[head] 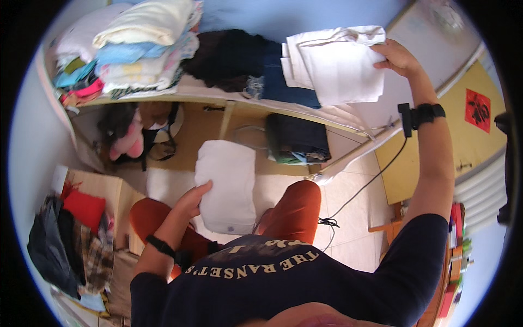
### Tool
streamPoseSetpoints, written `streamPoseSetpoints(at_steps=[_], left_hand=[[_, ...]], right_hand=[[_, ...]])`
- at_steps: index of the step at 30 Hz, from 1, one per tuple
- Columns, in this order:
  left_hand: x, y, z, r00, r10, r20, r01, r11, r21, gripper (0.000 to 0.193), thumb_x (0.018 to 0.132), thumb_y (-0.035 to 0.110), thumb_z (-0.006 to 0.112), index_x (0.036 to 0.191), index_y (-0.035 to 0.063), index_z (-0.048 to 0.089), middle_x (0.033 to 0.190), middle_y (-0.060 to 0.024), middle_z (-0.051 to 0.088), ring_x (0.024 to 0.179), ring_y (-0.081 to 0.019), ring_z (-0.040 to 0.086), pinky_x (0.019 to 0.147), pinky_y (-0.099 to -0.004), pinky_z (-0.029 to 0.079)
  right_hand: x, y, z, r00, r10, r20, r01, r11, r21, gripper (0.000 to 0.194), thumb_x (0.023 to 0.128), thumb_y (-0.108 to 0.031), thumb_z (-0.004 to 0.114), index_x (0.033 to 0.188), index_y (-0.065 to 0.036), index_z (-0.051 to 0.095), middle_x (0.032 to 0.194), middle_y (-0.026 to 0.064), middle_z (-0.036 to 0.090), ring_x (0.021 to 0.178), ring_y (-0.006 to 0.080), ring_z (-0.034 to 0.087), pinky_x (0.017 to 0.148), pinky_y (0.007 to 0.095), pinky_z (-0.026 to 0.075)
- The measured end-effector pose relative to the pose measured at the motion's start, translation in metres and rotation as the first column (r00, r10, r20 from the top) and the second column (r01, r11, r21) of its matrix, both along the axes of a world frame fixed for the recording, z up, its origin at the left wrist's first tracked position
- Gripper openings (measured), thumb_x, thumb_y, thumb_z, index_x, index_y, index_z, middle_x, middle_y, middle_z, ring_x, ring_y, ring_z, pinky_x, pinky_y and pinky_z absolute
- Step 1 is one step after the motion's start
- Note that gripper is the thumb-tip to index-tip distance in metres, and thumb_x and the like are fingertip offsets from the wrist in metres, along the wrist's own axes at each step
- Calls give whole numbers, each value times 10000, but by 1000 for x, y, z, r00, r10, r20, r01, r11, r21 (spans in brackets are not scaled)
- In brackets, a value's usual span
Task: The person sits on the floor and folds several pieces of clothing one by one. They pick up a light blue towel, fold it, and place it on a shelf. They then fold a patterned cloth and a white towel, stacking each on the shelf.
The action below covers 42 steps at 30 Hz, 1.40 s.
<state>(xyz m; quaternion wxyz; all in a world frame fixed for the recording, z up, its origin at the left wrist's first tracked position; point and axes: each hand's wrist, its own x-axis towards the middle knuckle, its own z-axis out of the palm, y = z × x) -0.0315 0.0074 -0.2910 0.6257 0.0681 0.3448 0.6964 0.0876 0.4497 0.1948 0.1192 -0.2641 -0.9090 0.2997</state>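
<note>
My left hand [195,199] grips the left edge of a folded white cloth [227,184], held above the floor between my knees. A small round mark shows near its lower edge. Up at the right, my right hand [394,59] has hold of the right edge of a folded white garment [343,67], with the thumb below and the fingers above. That garment overlaps a folded pair of blue jeans [274,77] on the upper shelf. Whether it rests on the jeans or hangs just over them, I cannot tell.
On the upper shelf stand dark clothes [231,55] and a stack of folded towels and blankets [130,61]. Below lie folded dark clothes [297,137] and a pink plush toy [127,141]. Clothes [55,241] fill the left side. A black cable [367,180] hangs from my right wrist.
</note>
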Motion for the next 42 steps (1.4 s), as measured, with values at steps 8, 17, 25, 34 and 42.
streamPoseSetpoints(at_steps=[8,17,25,34,42], left_hand=[[1,-4,5,999,-45,30,43,997,57,640,938,398,563,1402,2,371,1352,-166,514,1225,-298,519,1049,-423,397],[-9,3,15,999,-54,-3,54,997,54,652,937,421,557,1405,8,370,1360,-160,508,1227,-294,518,1047,-421,398],[-9,2,18,998,-64,-5,64,995,74,658,941,421,549,1410,1,358,1373,-167,494,1240,-298,507,1050,-425,397],[-5,-6,19,997,-74,16,71,992,106,667,942,410,555,1420,-2,339,1382,-166,483,1247,-298,502,1049,-423,400],[-9,-4,18,997,-68,24,65,994,93,634,961,375,532,1422,-6,321,1398,-159,459,1261,-287,476,1062,-407,378]], right_hand=[[-75,-56,-3,974,220,-59,-226,963,-145,588,901,-275,637,1352,41,430,1218,136,590,1048,211,627,700,236,598],[-124,-88,9,901,398,-171,-433,831,-349,538,928,-204,611,1349,69,417,1240,195,581,1047,275,645,703,280,610],[-122,-98,16,840,508,-192,-535,716,-449,509,934,-176,599,1329,92,422,1214,215,590,993,282,668,715,311,616],[-125,-113,13,851,506,-141,-519,771,-368,505,930,-200,605,1312,87,442,1187,203,606,935,267,688,711,279,612],[-223,-65,19,927,189,-325,-55,924,379,449,914,-308,590,1257,-23,538,1099,141,642,925,262,657,725,371,591]])
